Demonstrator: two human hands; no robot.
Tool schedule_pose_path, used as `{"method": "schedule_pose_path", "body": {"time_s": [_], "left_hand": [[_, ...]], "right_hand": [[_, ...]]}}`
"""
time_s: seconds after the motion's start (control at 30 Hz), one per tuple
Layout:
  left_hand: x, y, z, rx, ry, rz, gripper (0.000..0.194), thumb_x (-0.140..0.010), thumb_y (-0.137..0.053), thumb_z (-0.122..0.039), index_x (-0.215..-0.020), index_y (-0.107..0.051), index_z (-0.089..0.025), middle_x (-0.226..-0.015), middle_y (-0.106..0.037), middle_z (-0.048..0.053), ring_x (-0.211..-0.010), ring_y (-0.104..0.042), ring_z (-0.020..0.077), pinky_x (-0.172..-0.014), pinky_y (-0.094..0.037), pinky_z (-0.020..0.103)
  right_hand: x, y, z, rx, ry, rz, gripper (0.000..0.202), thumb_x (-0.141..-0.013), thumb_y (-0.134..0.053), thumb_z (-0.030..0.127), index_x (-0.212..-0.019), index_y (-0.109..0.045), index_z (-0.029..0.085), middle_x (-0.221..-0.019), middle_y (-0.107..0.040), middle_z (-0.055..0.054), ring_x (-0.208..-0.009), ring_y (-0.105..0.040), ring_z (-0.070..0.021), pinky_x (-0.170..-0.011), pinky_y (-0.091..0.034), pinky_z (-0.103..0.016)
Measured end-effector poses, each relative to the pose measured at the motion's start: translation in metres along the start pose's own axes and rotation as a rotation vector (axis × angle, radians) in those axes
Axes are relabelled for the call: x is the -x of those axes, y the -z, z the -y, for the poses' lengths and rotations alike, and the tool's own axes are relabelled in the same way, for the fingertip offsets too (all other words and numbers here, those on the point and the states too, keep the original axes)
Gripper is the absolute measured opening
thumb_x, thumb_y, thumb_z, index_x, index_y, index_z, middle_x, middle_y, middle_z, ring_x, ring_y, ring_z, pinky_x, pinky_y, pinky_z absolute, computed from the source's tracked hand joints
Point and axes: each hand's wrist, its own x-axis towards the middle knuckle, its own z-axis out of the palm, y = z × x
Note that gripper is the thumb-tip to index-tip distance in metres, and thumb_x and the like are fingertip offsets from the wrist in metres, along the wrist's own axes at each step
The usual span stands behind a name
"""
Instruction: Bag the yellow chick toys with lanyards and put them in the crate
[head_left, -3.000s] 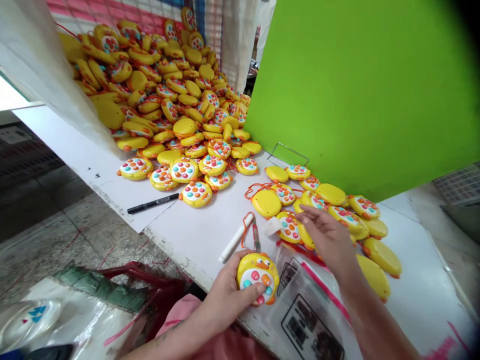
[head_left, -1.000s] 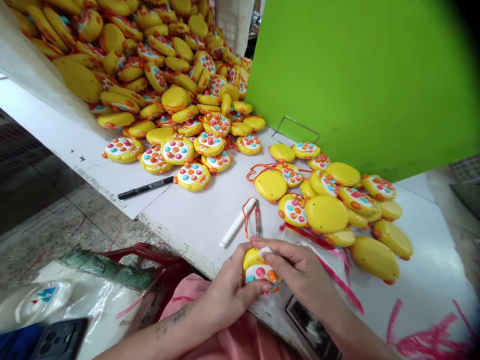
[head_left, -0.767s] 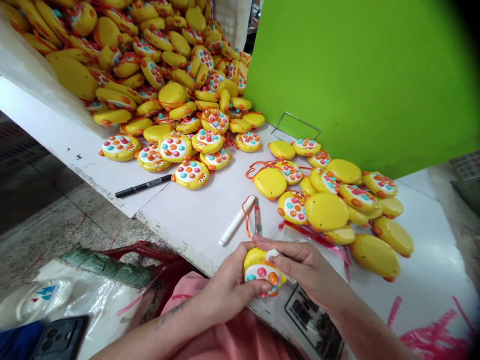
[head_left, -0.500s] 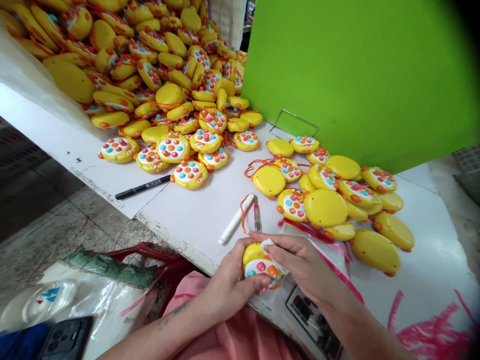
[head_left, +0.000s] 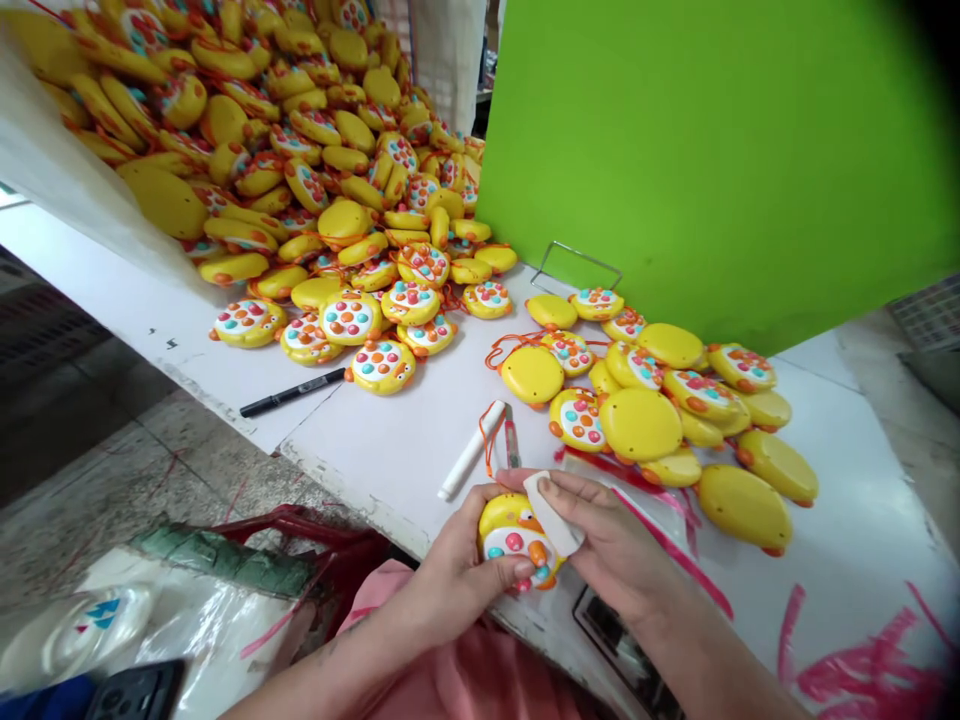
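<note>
My left hand [head_left: 469, 555] is closed round a yellow duck-shaped toy [head_left: 504, 512] with coloured round buttons on a white face; its thumb lies over the lower buttons. An orange cord [head_left: 489, 447] rises above the toy. Between the thumb and fingers of my right hand [head_left: 600, 515] is a flat white eraser-like block [head_left: 553, 515], held beside the toy's upper right; I cannot tell whether it touches. Just beyond my hands lie a white pen-like stick [head_left: 471, 452] and a small cutter knife [head_left: 511, 440].
A large heap of similar toys [head_left: 345, 220] spills from a sack at the back left. More toys [head_left: 641, 423] lie to the right before a green board [head_left: 712, 150]. A black marker [head_left: 292, 392] lies left; pink plastic strips [head_left: 870, 650] lie at the right.
The white block has turned and drawn back from the toy's face, so more of both now shows. My left hand still holds the toy. The view has shifted slightly.
</note>
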Motion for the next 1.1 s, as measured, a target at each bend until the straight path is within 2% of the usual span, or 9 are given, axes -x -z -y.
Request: {"method": "schedule_pose_path", "body": {"time_s": [0.2, 0.4, 0.5, 0.6, 0.73, 0.8, 0.9, 0.97, 1.1], "left_hand": [[0.0, 0.001, -0.001, 0.022, -0.012, -0.006, 0.053, -0.073, -0.076, -0.029, -0.116, -0.047, -0.018, -0.102, -0.06, 0.005, -0.088, -0.057, 0.0166, -0.078, -0.047, 0.029], [0.0, -0.001, -0.001, 0.011, -0.004, -0.008, 0.053, -0.076, -0.074, -0.028, -0.12, -0.044, -0.019, -0.099, -0.058, 0.003, -0.083, -0.056, 0.0143, -0.074, -0.047, 0.026], [0.004, -0.002, 0.001, 0.027, -0.009, -0.031, 0.053, -0.077, -0.074, -0.027, -0.119, -0.044, -0.019, -0.098, -0.06, 0.003, -0.083, -0.056, 0.0136, -0.074, -0.047, 0.025], [0.015, -0.001, 0.002, 0.037, 0.04, -0.027, 0.055, -0.071, -0.079, -0.024, -0.115, -0.047, -0.02, -0.099, -0.062, 0.003, -0.081, -0.058, 0.0123, -0.072, -0.048, 0.023], [0.036, 0.009, 0.0, 0.079, 0.134, -0.029, 0.063, -0.063, -0.084, -0.02, -0.115, -0.049, -0.02, -0.099, -0.065, 0.004, -0.078, -0.061, 0.0125, -0.071, -0.049, 0.023], [0.043, 0.017, -0.005, 0.119, 0.14, -0.043, 0.067, -0.06, -0.085, -0.02, -0.116, -0.05, -0.02, -0.099, -0.067, 0.006, -0.08, -0.064, 0.0154, -0.073, -0.051, 0.025], [0.048, 0.029, -0.012, 0.191, 0.08, -0.106, 0.064, -0.06, -0.086, -0.026, -0.114, -0.052, -0.021, -0.097, -0.068, 0.005, -0.08, -0.066, 0.018, -0.073, -0.053, 0.028], [0.049, 0.037, -0.017, 0.206, 0.019, -0.135, 0.059, -0.06, -0.086, -0.028, -0.11, -0.055, -0.022, -0.094, -0.068, 0.003, -0.079, -0.067, 0.0176, -0.072, -0.054, 0.026], [0.053, 0.051, -0.027, 0.191, -0.083, -0.087, 0.06, -0.057, -0.088, -0.031, -0.108, -0.058, -0.021, -0.092, -0.069, 0.004, -0.077, -0.068, 0.0186, -0.07, -0.055, 0.025]], "right_hand": [[0.003, 0.004, 0.001, 0.0, -0.004, 0.044, 0.037, -0.077, -0.071, 0.038, -0.107, -0.071, 0.016, -0.098, -0.073, -0.012, -0.087, -0.068, -0.0233, -0.077, -0.054, -0.037], [0.005, -0.005, 0.003, 0.512, 0.209, -0.025, 0.032, -0.08, -0.067, 0.036, -0.108, -0.072, 0.022, -0.106, -0.072, -0.008, -0.095, -0.066, -0.0236, -0.087, -0.052, -0.038], [-0.004, -0.001, 0.01, 0.557, 0.242, 0.025, 0.037, -0.085, -0.061, 0.04, -0.115, -0.068, 0.021, -0.103, -0.072, -0.008, -0.092, -0.067, -0.0237, -0.082, -0.055, -0.038], [-0.019, 0.012, 0.02, 0.714, 0.463, -0.068, 0.038, -0.087, -0.057, 0.039, -0.121, -0.064, 0.021, -0.113, -0.069, -0.008, -0.104, -0.063, -0.0248, -0.091, -0.051, -0.041], [-0.029, 0.028, 0.022, 1.278, 0.914, -0.262, 0.039, -0.088, -0.056, 0.025, -0.126, -0.058, 0.021, -0.128, -0.06, -0.01, -0.12, -0.051, -0.026, -0.103, -0.041, -0.046], [-0.026, 0.029, 0.015, 1.51, 0.996, -0.166, 0.032, -0.088, -0.051, 0.014, -0.118, -0.062, 0.02, -0.122, -0.061, -0.01, -0.114, -0.053, -0.0234, -0.1, -0.042, -0.043], [-0.017, 0.024, 0.005, 1.726, 0.95, 0.033, 0.029, -0.087, -0.048, 0.005, -0.103, -0.066, 0.02, -0.11, -0.063, -0.007, -0.101, -0.055, -0.0204, -0.09, -0.047, -0.037], [-0.014, 0.017, 0.003, 1.761, 0.928, 0.034, 0.026, -0.087, -0.048, 0.005, -0.1, -0.066, 0.019, -0.103, -0.063, -0.006, -0.095, -0.054, -0.0196, -0.085, -0.047, -0.035], [-0.02, -0.002, 0.009, 1.777, 0.983, -0.004, 0.022, -0.089, -0.049, 0.007, -0.101, -0.065, 0.017, -0.1, -0.063, -0.007, -0.095, -0.052, -0.0194, -0.087, -0.044, -0.034]]}}
